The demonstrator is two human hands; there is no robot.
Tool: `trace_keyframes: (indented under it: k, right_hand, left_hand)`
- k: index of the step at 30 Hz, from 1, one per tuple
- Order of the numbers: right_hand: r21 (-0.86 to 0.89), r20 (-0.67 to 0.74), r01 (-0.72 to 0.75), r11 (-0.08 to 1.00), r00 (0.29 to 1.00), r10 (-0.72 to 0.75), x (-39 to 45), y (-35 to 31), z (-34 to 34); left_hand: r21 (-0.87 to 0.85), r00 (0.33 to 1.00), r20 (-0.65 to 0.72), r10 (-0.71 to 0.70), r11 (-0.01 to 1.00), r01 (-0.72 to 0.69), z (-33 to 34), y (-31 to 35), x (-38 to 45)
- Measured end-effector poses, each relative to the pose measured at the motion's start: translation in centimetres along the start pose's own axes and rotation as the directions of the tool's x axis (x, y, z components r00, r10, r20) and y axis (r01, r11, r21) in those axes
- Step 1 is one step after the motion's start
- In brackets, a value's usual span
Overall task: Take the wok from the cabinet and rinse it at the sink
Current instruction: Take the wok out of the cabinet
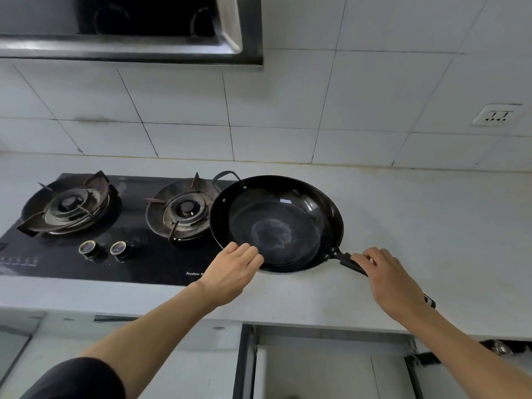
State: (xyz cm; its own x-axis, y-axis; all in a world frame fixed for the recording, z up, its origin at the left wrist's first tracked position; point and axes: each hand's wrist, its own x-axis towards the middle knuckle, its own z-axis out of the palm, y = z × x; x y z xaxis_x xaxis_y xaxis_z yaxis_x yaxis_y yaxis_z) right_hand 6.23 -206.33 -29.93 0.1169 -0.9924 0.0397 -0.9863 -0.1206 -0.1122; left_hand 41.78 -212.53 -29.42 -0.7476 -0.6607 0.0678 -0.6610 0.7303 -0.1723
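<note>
On the far left of the counter (403, 214) sits a black glass stove (86, 263) with two burners: the left burner (69, 204) and the right burner (184, 211), each under a dark metal grate, with two round knobs (105, 250) in front of them. Above, a range hood (129, 30) juts from the tiled wall (288, 105). Just right of the right burner rests the wok (276, 223), black and shallow, its left edge overlapping the stove glass and the rest lying on the pale counter (a small loop handle shows at its far rim). At its near rim the left hand (230, 272) lies with fingers curled over the edge, holding it. Further right, the right hand (394, 280) wraps the wok's long black handle (349, 262), fingers folded around it. High on the right, a white socket (496, 115) is set in the tiles.
</note>
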Motion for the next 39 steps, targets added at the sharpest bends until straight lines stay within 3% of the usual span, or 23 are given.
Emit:
trace_keyframes:
  k: [9,16,19,34,39]
  right_hand:
    - [-0.002,0.005,0.011,1.000,1.000,-0.011,0.2,1.5,2.5]
    - [-0.017,-0.119,0.067,0.998,0.990,-0.069,0.2,1.6,3.5]
    - [-0.006,-0.108,0.068,0.998,0.992,-0.069,0.1,1.6,4.6]
    - [0.081,-0.142,-0.025,0.996,0.989,0.037,-0.5,1.0,5.9]
    - [0.106,-0.118,0.045,0.993,0.993,-0.033,-0.3,0.3,5.0]
  left_hand:
    - [0.015,0.999,0.053,0.009,1.000,-0.010,2.1,0.8,1.0]
    - [0.000,1.000,0.026,-0.001,1.000,0.001,3.4,1.2,1.4]
    - [0.037,0.999,0.051,-0.011,0.999,0.009,4.2,1.8,1.1]
    - [0.027,0.973,0.175,-0.150,0.989,0.148,5.5,3.8,0.3]
    - [-0.050,0.964,0.199,-0.175,0.981,0.189,4.2,5.0,-0.4]
